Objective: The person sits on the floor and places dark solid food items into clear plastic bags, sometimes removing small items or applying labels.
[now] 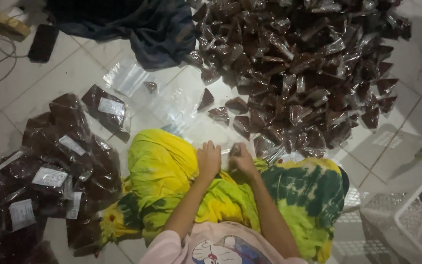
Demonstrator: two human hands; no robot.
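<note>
Seated on a white tiled floor [74, 73], lap covered by yellow-and-green tie-dye cloth [172, 171]. Left hand [209, 159] resting knuckles-up on the cloth at the knee, fingers curled downward, nothing visibly held; whether anything sits under the palm cannot be told. Right hand [242, 159] just beside it, fingers closed around a small clear packet [235, 150] of dark brown stuff, only partly visible above the fingers. Both hands close together, nearly touching, at the front edge of the lap.

Straight ahead and toward the far right of the floor, a big heap of small packets [308, 68], each a clear bag with a dark brown wedge inside, spilling down almost to the knees. A few loose packets [221, 112] lying apart from the heap, just beyond the hands. Empty clear plastic bags [128, 76] spread flat on the tiles further out. Along the left edge of the floor, a pile of larger bags [59, 166] filled with dark packets, several bearing white labels. Dark blue cloth [142, 24] bunched at the far side. White plastic basket [411, 215] at the near right corner.
</note>
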